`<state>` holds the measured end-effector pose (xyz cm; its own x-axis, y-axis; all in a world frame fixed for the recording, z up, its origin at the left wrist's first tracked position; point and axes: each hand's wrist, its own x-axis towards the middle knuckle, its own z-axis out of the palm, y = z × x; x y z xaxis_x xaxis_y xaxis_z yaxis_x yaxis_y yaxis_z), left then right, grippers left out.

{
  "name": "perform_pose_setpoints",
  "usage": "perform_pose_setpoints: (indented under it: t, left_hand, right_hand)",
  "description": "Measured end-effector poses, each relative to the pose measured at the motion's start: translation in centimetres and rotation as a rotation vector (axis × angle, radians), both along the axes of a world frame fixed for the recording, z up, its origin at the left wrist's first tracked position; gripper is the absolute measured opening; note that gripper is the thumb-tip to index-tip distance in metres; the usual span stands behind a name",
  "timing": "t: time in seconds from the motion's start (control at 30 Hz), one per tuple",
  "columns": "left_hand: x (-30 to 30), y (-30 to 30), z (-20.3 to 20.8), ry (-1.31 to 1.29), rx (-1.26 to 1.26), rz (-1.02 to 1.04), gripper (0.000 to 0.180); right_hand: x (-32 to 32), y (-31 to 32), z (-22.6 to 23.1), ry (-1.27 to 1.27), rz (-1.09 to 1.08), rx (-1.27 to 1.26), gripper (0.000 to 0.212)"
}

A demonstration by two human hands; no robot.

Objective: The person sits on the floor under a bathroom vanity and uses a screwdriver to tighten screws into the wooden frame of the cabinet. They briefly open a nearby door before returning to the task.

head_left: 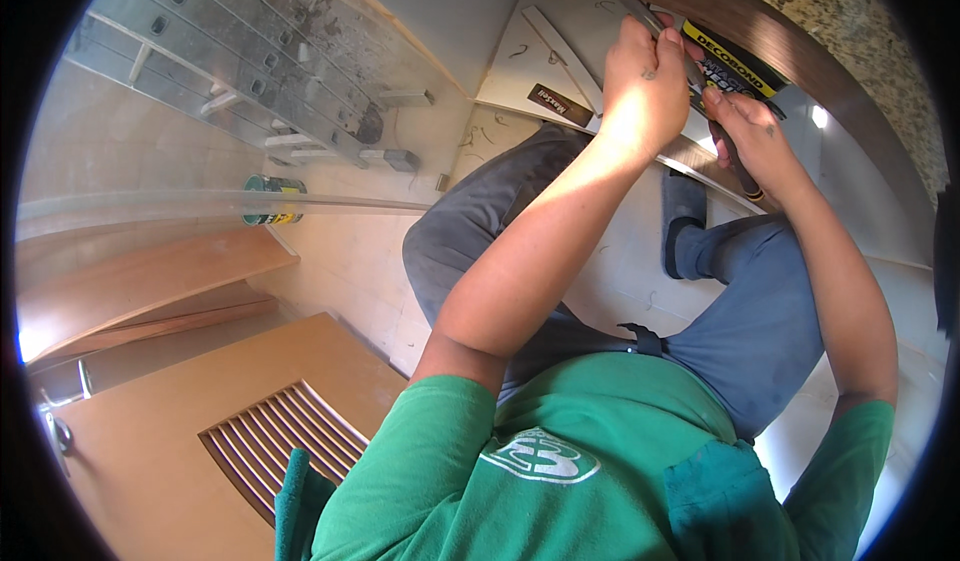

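Observation:
My left hand (645, 79) is closed around the upper part of a long, slim tool with a grey metal end and a dark handle (745, 173). My right hand (755, 139) grips the same tool lower down, thumb pressed along it. The tool slants across the front edge of a pale cabinet, and its exact kind is unclear. Just behind my hands lies a black-and-yellow package (733, 61), partly covered by them. A white strip (565, 49) and a small dark brown label-like piece (560, 105) rest on the cabinet's pale base to the left.
A brown wooden edge (790, 46) and a speckled stone counter (850, 11) curve overhead. Glass panels and a metal ladder (250, 71) stand left, near a green can (275, 199). A louvred wooden door (170, 401) is at lower left. Thin curled scraps litter the floor.

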<state>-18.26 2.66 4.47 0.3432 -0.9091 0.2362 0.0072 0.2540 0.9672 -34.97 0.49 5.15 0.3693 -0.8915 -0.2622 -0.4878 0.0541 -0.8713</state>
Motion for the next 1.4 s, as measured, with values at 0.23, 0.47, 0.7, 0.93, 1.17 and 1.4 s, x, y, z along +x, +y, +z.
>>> perform_pose_setpoints:
  t: [0.23, 0.47, 0.7, 0.93, 1.17, 1.4]
  left_hand:
    - [0.3, -0.5, 0.7, 0.125, 0.051, 0.061, 0.016]
    - [-0.1, 0.1, 0.1, -0.008, 0.001, -0.015, 0.021]
    - [0.1, -0.1, 0.2, 0.055, 0.005, -0.026, 0.019]
    - [-0.2, 0.5, 0.2, 0.074, 0.002, -0.052, 0.016]
    - [0.1, 0.1, 0.7, 0.077, 0.039, -0.009, 0.015]
    - [-0.3, 0.2, -0.3, 0.042, -0.071, -0.017, 0.017]
  right_hand:
    - [1.6, 1.0, 2.8, 0.131, -0.025, -0.135, 0.057]
    - [0.7, 1.0, 1.6, 0.065, -0.061, -0.085, 0.056]
    - [0.5, 0.4, 0.6, 0.110, -0.027, -0.181, 0.055]
    - [0.6, 1.2, 0.8, 0.056, -0.060, -0.100, 0.053]
    - [0.7, 0.7, 0.6, 0.074, -0.043, -0.156, 0.050]
    - [0.4, 1.0, 0.1, 0.005, -0.029, -0.146, 0.050]
